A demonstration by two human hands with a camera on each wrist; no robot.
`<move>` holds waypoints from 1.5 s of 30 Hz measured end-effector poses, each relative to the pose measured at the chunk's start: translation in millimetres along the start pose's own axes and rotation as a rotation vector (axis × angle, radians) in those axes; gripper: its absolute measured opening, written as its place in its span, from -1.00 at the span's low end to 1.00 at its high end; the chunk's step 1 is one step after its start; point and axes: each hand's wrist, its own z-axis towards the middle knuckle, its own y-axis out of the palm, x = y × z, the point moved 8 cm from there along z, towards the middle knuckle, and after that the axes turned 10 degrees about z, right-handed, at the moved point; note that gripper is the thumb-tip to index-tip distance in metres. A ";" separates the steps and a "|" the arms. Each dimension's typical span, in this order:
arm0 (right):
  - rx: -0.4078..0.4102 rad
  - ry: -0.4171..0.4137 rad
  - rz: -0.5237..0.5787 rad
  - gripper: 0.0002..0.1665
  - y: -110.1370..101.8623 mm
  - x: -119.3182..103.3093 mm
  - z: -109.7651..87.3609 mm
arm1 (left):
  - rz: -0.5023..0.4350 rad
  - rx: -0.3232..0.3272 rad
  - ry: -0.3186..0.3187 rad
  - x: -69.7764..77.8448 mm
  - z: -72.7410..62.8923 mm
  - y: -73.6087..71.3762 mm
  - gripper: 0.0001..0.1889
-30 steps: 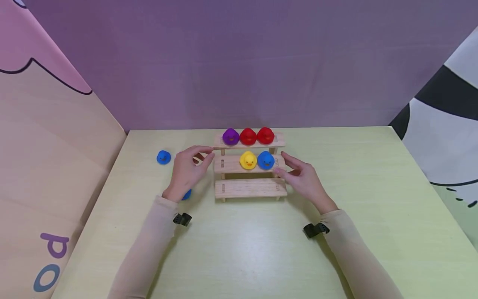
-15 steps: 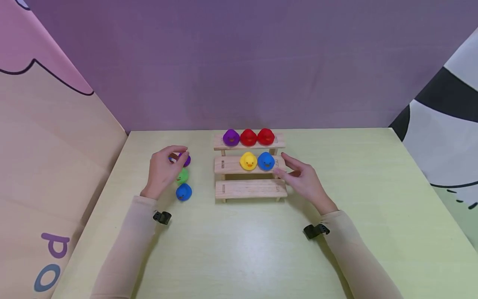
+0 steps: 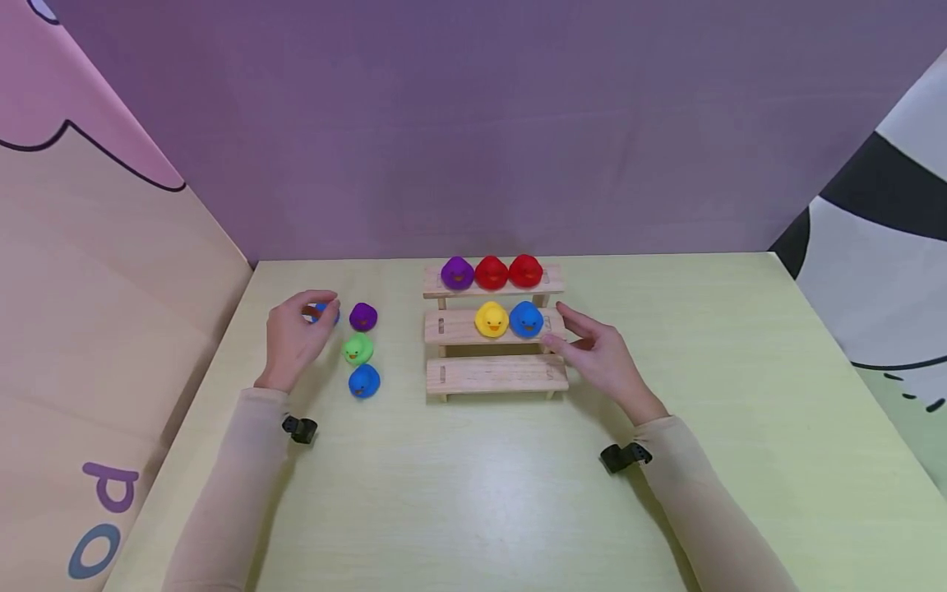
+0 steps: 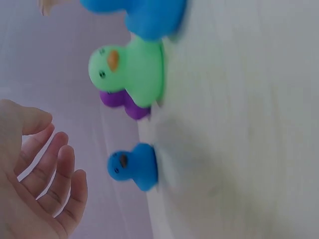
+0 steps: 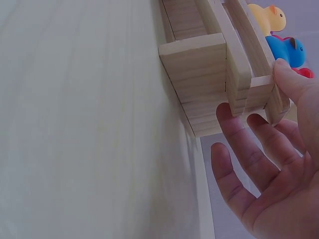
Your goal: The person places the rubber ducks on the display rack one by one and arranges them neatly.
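Note:
My left hand (image 3: 296, 337) hovers over a small blue rubber duck (image 3: 321, 312) at the left, partly hiding it. The left wrist view shows loosely bent fingers (image 4: 64, 174) with a gap between them and that blue duck (image 4: 134, 167). My right hand (image 3: 602, 358) holds the right end of the three-step wooden stand (image 3: 496, 374) at its middle step; its thumb (image 5: 289, 79) lies at the front edge. On that step sit a yellow duck (image 3: 491, 319) and a blue duck (image 3: 526, 319), side by side.
The top step carries a purple duck (image 3: 457, 274) and two red ducks (image 3: 491, 273). Between my left hand and the stand, a purple duck (image 3: 363, 316), a green duck (image 3: 358, 349) and another blue duck (image 3: 364, 381) stand on the table (image 3: 473, 493). A purple wall (image 3: 473, 131) rises behind.
My left hand has moved left from the stand to the far-left blue duck, uncovering the purple, green and near blue ducks. The right hand stays at the stand.

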 end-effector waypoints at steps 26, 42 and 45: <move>-0.005 0.004 -0.019 -0.14 2.3 -0.6 -0.9 | 0.078 -0.146 -0.100 -49.9 7.5 6.0 -0.61; -0.001 0.010 -0.026 -0.15 -0.5 1.8 0.3 | 0.103 -0.194 -0.103 -50.5 10.9 16.3 -0.51; -0.002 0.012 -0.024 -0.14 -0.4 1.9 0.2 | 0.110 -0.189 -0.099 -49.8 10.8 15.2 -0.52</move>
